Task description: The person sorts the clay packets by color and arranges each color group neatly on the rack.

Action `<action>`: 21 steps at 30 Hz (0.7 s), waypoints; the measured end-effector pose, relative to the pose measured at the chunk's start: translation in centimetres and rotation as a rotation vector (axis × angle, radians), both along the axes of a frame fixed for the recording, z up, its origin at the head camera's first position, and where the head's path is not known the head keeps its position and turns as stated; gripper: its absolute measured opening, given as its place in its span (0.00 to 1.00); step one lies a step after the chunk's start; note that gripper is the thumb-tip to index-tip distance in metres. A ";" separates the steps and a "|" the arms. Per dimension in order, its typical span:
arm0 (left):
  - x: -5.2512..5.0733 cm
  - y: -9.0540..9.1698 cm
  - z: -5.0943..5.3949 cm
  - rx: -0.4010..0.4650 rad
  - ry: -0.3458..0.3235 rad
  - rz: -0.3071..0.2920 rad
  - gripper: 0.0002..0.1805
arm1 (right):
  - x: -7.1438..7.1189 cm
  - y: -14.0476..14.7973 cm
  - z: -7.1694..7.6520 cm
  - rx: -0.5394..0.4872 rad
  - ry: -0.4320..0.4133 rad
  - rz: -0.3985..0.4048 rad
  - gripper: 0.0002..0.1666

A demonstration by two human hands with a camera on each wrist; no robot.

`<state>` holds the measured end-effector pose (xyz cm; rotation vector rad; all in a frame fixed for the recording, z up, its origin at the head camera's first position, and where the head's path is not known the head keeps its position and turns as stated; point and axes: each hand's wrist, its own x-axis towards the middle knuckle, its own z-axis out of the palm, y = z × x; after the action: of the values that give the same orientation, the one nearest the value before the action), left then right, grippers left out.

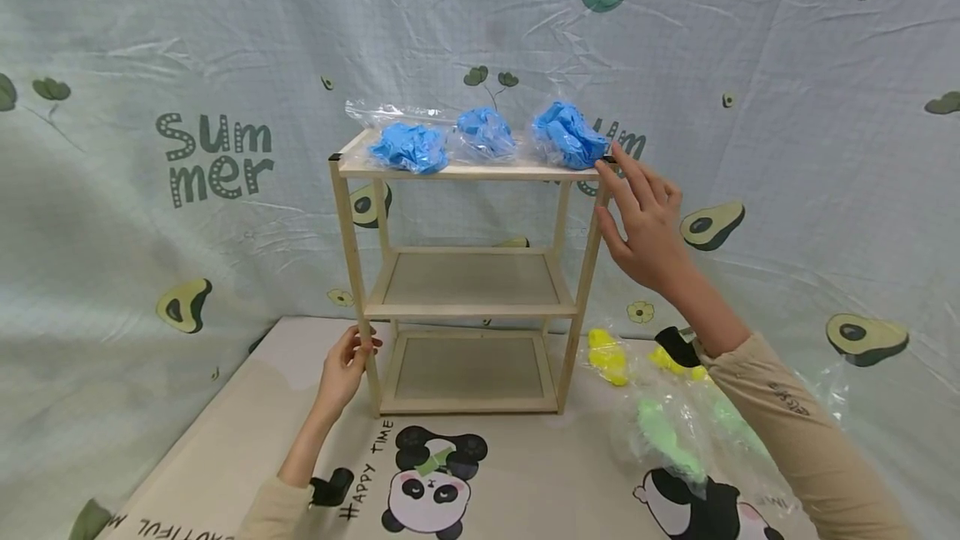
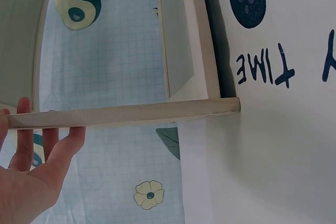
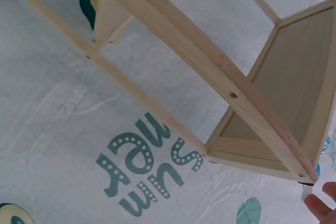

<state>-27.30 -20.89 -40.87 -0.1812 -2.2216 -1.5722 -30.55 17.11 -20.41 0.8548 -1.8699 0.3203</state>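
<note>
1. Beige sleeve (image 1: 806,432) is seen nearest, four o'clock.
2. Front post (image 1: 347,232) of the wooden rack (image 1: 471,311), eight o'clock, is gripped lightly by the left hand (image 1: 346,367).
3. Right hand (image 1: 647,223) is held spread at the two o'clock corner (image 3: 307,171), gripping nothing.
4. Dead centre, the rack's topped with blue bundles (image 1: 486,132) at twelve.

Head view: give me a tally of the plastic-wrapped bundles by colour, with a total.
Blue bundles: 3, on the top shelf
Yellow bundles: 2 visible, on the table
Green bundles: 2 visible, on the table
Total: 7 visible; the right sleeve may hide more.
</note>
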 end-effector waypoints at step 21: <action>-0.3 -0.1 0.0 0.000 -0.016 0.012 0.13 | 3.6 7.1 -10.2 0.113 -0.023 -0.033 0.27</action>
<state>-27.64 -20.94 -40.91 -0.1557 -2.2310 -1.5725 -26.93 24.25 -30.63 0.8981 -1.9363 0.2069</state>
